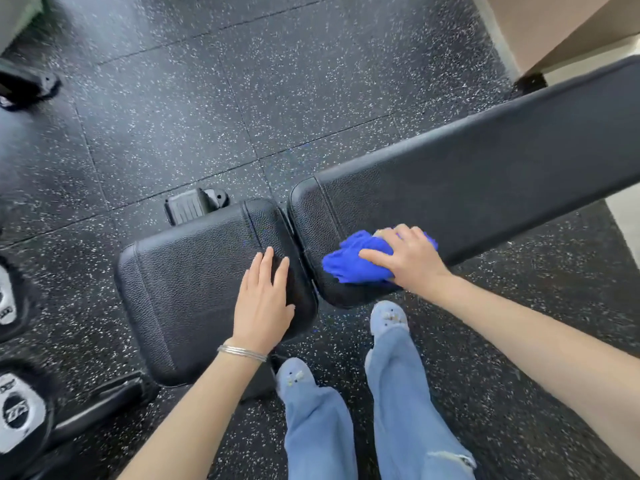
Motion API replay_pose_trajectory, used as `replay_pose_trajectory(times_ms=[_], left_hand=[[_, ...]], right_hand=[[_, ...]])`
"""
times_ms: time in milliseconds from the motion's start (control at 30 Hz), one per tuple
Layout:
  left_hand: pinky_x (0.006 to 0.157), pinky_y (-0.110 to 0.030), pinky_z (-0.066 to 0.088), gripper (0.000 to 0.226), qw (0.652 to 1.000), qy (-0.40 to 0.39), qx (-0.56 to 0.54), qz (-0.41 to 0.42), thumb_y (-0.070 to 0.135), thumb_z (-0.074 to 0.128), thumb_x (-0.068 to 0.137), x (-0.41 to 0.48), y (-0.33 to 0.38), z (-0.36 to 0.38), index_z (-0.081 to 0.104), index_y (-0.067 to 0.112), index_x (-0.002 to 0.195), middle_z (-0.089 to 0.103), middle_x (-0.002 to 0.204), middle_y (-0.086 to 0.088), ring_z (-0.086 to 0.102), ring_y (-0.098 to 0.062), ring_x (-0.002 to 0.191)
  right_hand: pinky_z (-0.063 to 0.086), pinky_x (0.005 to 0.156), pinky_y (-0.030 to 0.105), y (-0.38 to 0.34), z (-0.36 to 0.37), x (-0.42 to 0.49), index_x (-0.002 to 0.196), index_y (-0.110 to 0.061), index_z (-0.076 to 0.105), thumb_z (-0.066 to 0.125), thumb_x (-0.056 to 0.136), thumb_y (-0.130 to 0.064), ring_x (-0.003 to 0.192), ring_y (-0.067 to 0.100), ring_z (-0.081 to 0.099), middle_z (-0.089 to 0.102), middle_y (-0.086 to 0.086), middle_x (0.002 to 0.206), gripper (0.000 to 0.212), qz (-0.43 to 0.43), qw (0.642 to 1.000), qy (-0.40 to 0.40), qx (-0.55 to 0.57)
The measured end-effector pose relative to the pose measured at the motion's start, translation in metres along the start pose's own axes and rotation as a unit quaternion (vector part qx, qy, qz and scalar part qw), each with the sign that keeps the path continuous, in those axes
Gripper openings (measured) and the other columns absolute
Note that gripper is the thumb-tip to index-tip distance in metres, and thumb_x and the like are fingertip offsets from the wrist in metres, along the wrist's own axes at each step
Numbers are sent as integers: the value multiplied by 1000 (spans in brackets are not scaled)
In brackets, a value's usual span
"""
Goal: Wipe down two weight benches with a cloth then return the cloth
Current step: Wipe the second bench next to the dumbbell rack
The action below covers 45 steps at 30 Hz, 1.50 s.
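Weight bench point(381, 202): black pebbled vinyl, two pads end to end with a narrow gap between them. Long pad point(519, 150) runs to the right; short pad point(194, 282) sits left of it. Cloth point(353, 261): bright blue, bunched, on the long pad at its near edge by the gap-end corner, gripped under the right hand point(408, 258).
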<state>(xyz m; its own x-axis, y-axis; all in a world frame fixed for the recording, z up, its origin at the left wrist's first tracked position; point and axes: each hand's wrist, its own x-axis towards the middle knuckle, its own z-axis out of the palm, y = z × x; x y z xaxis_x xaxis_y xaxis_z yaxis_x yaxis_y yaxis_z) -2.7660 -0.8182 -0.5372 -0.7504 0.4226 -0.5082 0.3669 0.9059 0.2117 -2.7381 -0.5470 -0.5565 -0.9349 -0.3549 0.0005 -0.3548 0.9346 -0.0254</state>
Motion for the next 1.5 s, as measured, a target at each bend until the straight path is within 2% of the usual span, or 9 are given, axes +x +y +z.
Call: replay_pose_trajectory(times_ms=[100, 233, 433, 700, 800, 1033, 1167, 1367, 1500], left_hand=[[120, -38, 11, 79, 1000, -3, 10, 27, 36, 54, 90, 13, 21, -3, 5, 16, 149, -3, 159, -12, 0, -27, 147], [120, -38, 12, 79, 999, 6, 4, 44, 35, 55, 89, 34, 50, -7, 7, 15, 149, -2, 159, -12, 2, -28, 147], [120, -37, 13, 85, 999, 27, 2, 36, 35, 60, 85, 57, 80, -10, 9, 10, 148, 3, 158, -13, 7, -28, 146], [120, -36, 10, 90, 999, 10, 47, 5, 33, 69, 78, 68, 81, -18, 17, 4, 147, 10, 155, -21, 12, -34, 144], [121, -37, 10, 89, 997, -2, 72, 13, 36, 66, 81, 77, 93, -20, 14, 6, 147, 7, 156, -21, 9, -34, 144], [120, -36, 10, 86, 997, -7, 60, 50, 36, 62, 85, 103, 155, -19, 10, 10, 148, 2, 157, -17, 6, -31, 146], [120, -34, 8, 86, 996, -12, 74, 39, 39, 58, 87, 108, 172, -21, 5, 11, 148, -1, 158, -16, 3, -29, 146], [120, -32, 8, 87, 994, -39, 98, 26, 38, 59, 85, 106, 169, -31, 6, 11, 148, 2, 157, -15, 6, -28, 146], [119, -34, 11, 87, 991, -55, 120, 31, 36, 61, 84, 95, 169, -49, 7, 10, 148, 5, 157, -17, 9, -29, 145]], right_hand=[[47, 73, 48, 77, -10, -15, 116, -22, 62, 77, 70, -19, 93, 39, 52, 54, 19, 111, 49, 329, 940, -87, -7], [34, 98, 57, 143, -15, -22, 129, -24, 44, 54, 88, -35, 119, 43, 35, 37, 16, 132, 43, 663, 735, -84, 114], [35, 93, 55, 65, 3, 9, 132, -30, 41, 62, 74, -59, 118, 39, 34, 33, 12, 138, 68, 510, 850, -75, 103], [46, 70, 39, 60, 8, 22, 107, -29, 66, 73, 54, -41, 93, 33, 60, 64, 8, 108, 55, 200, 977, -47, 65], [43, 76, 45, 134, 9, 0, 117, -27, 60, 69, 64, -37, 103, 35, 51, 56, 12, 117, 55, 304, 949, -54, 65], [41, 89, 54, 247, 2, -95, 122, -18, 50, 64, 77, -35, 109, 41, 41, 43, 17, 122, 50, 657, 748, -25, 89], [41, 81, 49, 179, 1, -85, 120, -16, 54, 69, 72, -29, 101, 39, 44, 47, 19, 118, 52, 633, 762, 10, 135], [50, 58, 36, 46, -2, -62, 99, -27, 69, 86, 34, -45, 78, 33, 61, 65, 10, 97, 70, 381, 901, -125, 165], [41, 80, 40, 65, -16, -57, 123, -32, 50, 72, 67, -43, 106, 31, 45, 45, 7, 123, 61, 344, 893, -201, 211]])
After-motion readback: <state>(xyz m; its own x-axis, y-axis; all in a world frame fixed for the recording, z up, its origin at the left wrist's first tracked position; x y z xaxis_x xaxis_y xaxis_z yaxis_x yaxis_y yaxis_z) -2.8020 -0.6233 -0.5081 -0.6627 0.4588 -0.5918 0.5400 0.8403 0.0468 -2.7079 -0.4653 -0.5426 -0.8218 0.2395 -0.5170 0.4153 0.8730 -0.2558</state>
